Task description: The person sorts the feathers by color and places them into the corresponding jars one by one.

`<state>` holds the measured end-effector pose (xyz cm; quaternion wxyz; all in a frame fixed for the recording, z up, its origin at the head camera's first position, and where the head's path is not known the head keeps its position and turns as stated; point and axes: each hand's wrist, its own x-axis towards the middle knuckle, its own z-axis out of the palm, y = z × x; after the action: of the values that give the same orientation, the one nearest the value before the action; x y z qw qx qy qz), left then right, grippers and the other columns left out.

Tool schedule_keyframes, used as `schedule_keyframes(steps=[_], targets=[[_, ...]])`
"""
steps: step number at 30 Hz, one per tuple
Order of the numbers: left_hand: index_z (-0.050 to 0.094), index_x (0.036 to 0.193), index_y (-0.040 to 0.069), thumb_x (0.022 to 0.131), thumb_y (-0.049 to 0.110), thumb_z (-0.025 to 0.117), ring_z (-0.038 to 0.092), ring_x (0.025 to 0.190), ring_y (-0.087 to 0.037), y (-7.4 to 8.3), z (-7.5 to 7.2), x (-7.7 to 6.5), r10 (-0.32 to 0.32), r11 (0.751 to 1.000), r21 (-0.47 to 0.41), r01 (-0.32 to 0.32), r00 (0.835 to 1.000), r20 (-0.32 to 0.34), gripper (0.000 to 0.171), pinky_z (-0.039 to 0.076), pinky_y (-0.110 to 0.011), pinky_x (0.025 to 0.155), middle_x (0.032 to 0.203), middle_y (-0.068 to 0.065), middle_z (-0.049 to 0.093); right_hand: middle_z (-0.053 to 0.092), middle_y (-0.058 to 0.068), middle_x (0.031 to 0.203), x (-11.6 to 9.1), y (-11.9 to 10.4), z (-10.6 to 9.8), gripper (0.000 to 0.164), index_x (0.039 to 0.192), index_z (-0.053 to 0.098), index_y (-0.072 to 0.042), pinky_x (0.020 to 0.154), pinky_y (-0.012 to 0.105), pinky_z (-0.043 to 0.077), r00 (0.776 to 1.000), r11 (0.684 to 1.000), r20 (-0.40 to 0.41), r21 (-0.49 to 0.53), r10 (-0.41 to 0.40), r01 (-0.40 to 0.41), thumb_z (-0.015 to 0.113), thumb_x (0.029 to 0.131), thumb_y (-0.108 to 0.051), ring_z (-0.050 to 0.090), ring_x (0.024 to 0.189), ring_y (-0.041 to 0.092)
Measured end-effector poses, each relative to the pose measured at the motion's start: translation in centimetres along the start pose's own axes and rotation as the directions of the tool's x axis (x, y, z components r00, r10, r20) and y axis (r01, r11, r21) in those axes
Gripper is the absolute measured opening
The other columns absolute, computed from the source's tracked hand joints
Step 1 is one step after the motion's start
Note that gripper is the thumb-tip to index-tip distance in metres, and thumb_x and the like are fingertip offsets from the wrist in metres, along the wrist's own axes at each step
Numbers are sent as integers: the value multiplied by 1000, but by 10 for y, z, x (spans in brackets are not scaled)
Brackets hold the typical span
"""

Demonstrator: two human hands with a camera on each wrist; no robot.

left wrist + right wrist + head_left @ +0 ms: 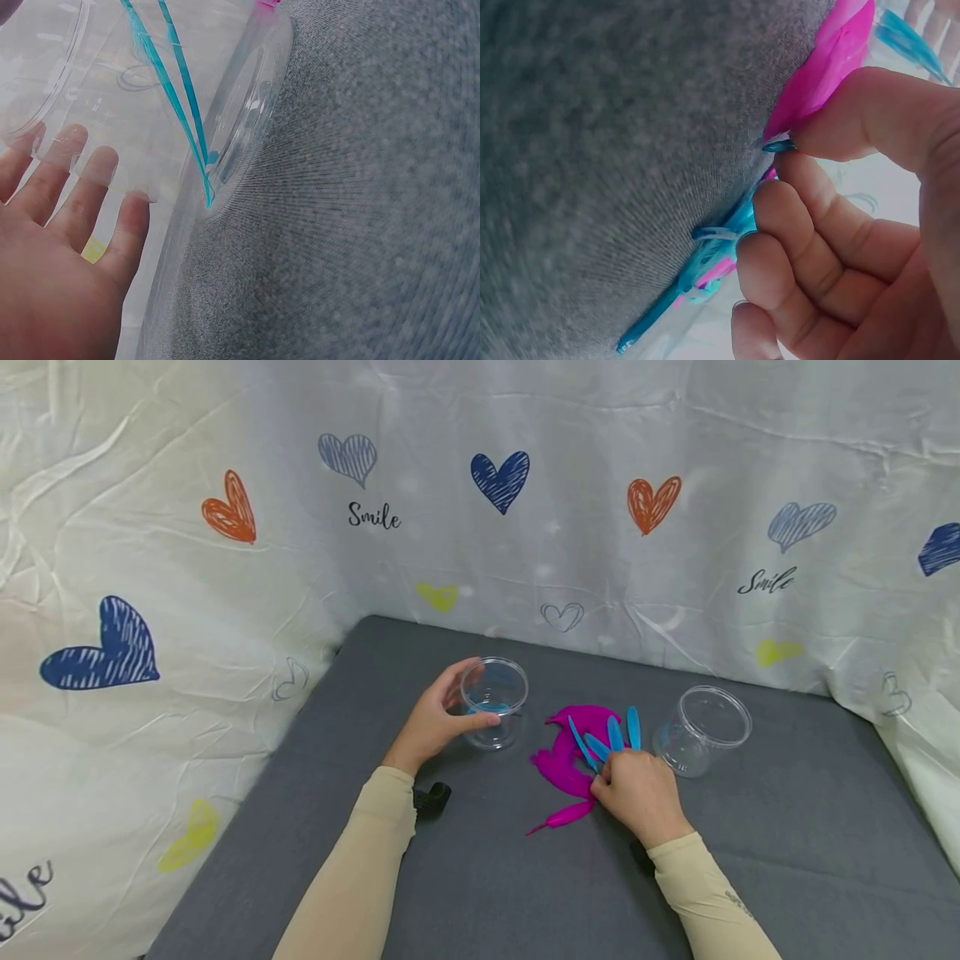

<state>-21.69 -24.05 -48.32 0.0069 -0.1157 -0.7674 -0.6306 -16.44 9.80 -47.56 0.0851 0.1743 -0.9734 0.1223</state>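
Note:
My left hand holds a clear round jar, thumb on its near side and fingers around the far side. Blue feathers lie inside it, two showing through the wall in the left wrist view, where the fingers press along the clear side. Further right, my right hand is low over a loose pile of magenta feathers and blue feathers. Its thumb and forefinger pinch the end of a blue feather, and the other fingers curl beneath. The palm hides part of the pile in the head view.
A second clear jar stands to the right of the pile, close beyond the right hand. Grey cloth covers the table. A white curtain with printed hearts hangs along the back and left edges.

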Motion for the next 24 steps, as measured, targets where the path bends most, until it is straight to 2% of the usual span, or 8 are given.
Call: schedule_keyframes(steps=[7,11,18,24], targets=[[45,162,39,85,28,96,46,157,-12,6,0,-2,-3,1000,3,3,1000,3,93,38,-53,130,164,11,53,38,-4,56,1,1,-3,42,51,45,-22,45,30,26,997,999,-70,-21,-29,28,73,78,-8,36,49,14],[45,162,39,85,27,96,46,157,-13,7,0,-4,-2,1000,3,2,1000,2,93,38,-54,130,164,11,53,45,-3,56,2,0,-4,33,56,52,-20,44,31,31,997,1000,-76,-16,-23,22,73,78,-9,41,50,15],[46,161,39,84,30,96,46,156,-11,6,-1,-4,-1,1000,8,1,1000,-6,93,38,-53,129,164,12,53,49,-4,56,3,-1,-6,20,67,59,-16,43,30,34,994,1000,-104,9,-22,23,72,80,-8,44,49,14],[46,161,39,84,32,97,47,156,-12,3,-1,0,-4,1000,2,4,1000,0,93,39,-53,129,164,11,54,50,-2,57,5,1,-9,16,70,61,-13,43,29,34,989,999,-145,23,-31,35,73,80,-7,44,49,14]])
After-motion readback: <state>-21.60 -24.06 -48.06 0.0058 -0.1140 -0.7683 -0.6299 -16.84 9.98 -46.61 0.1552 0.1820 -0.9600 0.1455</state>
